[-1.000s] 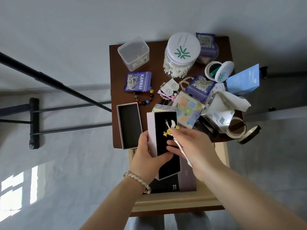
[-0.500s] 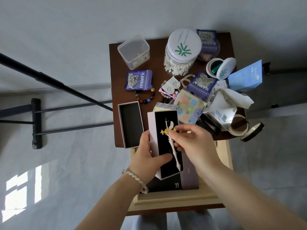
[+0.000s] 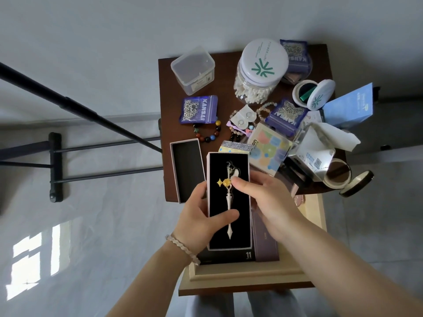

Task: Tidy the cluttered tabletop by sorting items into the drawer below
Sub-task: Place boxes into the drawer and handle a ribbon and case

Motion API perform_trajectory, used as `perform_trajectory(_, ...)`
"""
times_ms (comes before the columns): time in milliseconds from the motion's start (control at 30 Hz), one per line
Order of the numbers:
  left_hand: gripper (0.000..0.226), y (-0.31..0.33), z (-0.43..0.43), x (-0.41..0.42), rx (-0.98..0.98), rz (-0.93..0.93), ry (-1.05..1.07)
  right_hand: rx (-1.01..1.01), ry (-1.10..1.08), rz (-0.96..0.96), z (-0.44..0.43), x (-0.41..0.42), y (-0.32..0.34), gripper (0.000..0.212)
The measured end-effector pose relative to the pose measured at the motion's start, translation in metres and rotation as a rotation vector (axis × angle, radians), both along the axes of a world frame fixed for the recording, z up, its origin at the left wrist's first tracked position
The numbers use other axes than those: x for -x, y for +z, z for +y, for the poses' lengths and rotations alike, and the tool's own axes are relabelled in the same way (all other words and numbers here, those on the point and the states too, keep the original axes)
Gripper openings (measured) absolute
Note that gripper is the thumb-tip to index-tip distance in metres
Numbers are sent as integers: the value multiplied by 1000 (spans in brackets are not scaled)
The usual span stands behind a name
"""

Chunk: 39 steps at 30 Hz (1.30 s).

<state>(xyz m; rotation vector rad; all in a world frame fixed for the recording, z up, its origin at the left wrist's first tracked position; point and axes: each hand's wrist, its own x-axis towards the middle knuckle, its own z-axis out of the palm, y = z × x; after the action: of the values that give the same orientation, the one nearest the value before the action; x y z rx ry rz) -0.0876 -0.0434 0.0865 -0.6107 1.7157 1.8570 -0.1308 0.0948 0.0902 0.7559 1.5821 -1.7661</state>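
Gripping the slim gift box (image 3: 217,239) from its left side, the left hand (image 3: 199,218) had its fingers curled behind the box and its thumb laid across the black lining, over the blade of the sword-shaped ornament (image 3: 229,202). The right hand (image 3: 267,197) was closed at the box's right edge, thumb tip pressed to the ornament beside its gold flower, the other fingers curled together. The box hung above the open drawer (image 3: 317,216), its lid (image 3: 186,168) lying on the table (image 3: 167,88) just left.

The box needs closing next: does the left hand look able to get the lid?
Probably not yet: the left hand grips the box while the right hand pinches the pendant; nothing covers the lid.
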Motion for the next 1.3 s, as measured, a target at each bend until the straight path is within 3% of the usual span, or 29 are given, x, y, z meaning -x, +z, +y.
perform_trajectory(100, 59, -2, -5, -2, 126, 85, -58, -26, 26, -14, -4, -1, -3, 15)
perform_trajectory(300, 45, -10, -31, -15, 33, -35, 75, -168, 236, 166, -31, -3, -12, 11)
perform_trajectory(500, 24, -24, -76, -22, 14, -319, 583, -761, 534, 287, -74, 13, -53, 46)
perform_trajectory(700, 29, -26, -115, -22, -62, -312, 665, -1031, 653, 158, -114, 20, -94, 47)
perform_trajectory(833, 34, -26, -124, -19, -69, -290, 570, -821, 521, 183, -104, 13, -85, 46)
perform_trajectory(967, 49, -27, -107, -15, -81, -274, 447, -584, 526, 266, -89, -10, -45, 20)
perform_trajectory(1133, 66, -24, -72, -8, -147, -183, 298, -179, 337, 18, -68, -24, -6, 24)
perform_trajectory(1233, 70, -21, -45, -6, -247, -139, 247, -97, 191, -63, -51, -31, -6, 28)
perform_trajectory(1300, 60, -20, -34, -5, -272, -140, 236, -112, 130, -23, -45, -34, -6, 39)
